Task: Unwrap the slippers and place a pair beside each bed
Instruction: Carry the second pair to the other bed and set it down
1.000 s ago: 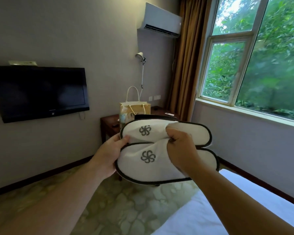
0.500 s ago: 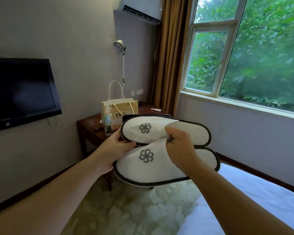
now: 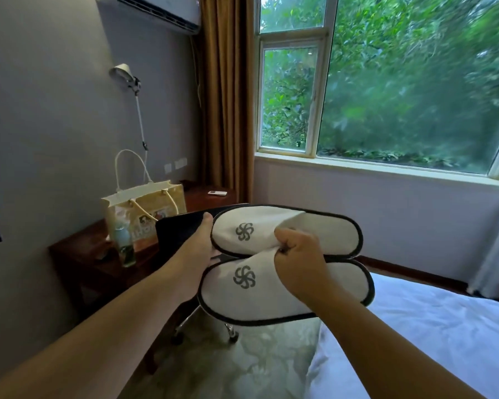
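White sheets on the bed (image 3: 415,341) fill my 5 o'clock corner, about the closest thing to the headcam apart from the two bare forearms coming in from the bottom. Pale leafy-patterned floor (image 3: 242,367) sits at 6 o'clock between the arms.

Just past that, pretty much dead centre, the slippers (image 3: 242,300) are up in the air over the bed's edge, side by side and touching. They're white with black trim and a grey pinwheel logo on each toe. The right hand (image 3: 300,263) is curled into a fist and pinches the cloth uppers of both right where they meet. The left hand (image 3: 199,249) holds the toe ends from 9 o'clock, thumb up against the far slipper's rim. Its fingers are tucked underneath, so I can't see them.

Behind the left hand there's a black chair (image 3: 176,228), with its castors poking out under the slippers. Further out at 9 o'clock is a dark wooden desk (image 3: 78,254) with a small green bottle (image 3: 124,246), a cream gift bag (image 3: 144,208) just behind it, and a white remote (image 3: 217,192) well apart near the far corner.

On the back wall, a lamp (image 3: 124,74) is at 10 o'clock and an air conditioner (image 3: 159,10) at 11. A brown curtain (image 3: 225,96) hangs at 12, and a big window (image 3: 401,82) full of green trees takes up 1 to 3.
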Available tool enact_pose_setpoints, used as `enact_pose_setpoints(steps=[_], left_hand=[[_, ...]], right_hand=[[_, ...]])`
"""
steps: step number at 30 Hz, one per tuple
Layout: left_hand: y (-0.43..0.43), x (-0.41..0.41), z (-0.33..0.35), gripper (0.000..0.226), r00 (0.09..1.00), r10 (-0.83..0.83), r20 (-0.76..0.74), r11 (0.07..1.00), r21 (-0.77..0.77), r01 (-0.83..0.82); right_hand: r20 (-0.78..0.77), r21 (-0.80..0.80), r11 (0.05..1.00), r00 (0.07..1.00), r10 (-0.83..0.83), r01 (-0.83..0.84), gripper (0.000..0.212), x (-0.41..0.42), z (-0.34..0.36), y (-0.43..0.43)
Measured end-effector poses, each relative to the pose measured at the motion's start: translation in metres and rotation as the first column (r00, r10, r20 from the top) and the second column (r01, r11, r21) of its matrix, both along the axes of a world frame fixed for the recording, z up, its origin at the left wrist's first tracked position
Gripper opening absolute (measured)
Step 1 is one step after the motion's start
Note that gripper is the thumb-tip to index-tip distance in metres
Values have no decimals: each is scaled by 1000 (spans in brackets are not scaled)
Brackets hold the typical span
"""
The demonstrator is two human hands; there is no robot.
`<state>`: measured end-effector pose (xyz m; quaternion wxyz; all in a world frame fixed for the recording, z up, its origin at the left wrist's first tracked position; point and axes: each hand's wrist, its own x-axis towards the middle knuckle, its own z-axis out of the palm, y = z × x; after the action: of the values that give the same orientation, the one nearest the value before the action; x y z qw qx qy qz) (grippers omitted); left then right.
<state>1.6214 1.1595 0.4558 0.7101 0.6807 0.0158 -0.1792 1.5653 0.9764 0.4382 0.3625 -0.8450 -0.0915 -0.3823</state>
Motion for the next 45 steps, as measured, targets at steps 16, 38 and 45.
enact_pose_setpoints(steps=[16,38,45], left_hand=[[-86,216,26,84,969,-246,-21,966,79,247],[-315,492,7,89,810,-569,-139,819,-7,574],[-447,559,3,97,760,-644,-82,765,-48,643]], right_hand=[[-47,16,992,991,-123,124,40,198,1,-103],[24,-256,740,770,-638,622,40,375,-1,-275],[96,-211,704,731,-675,678,47,439,-3,-393]])
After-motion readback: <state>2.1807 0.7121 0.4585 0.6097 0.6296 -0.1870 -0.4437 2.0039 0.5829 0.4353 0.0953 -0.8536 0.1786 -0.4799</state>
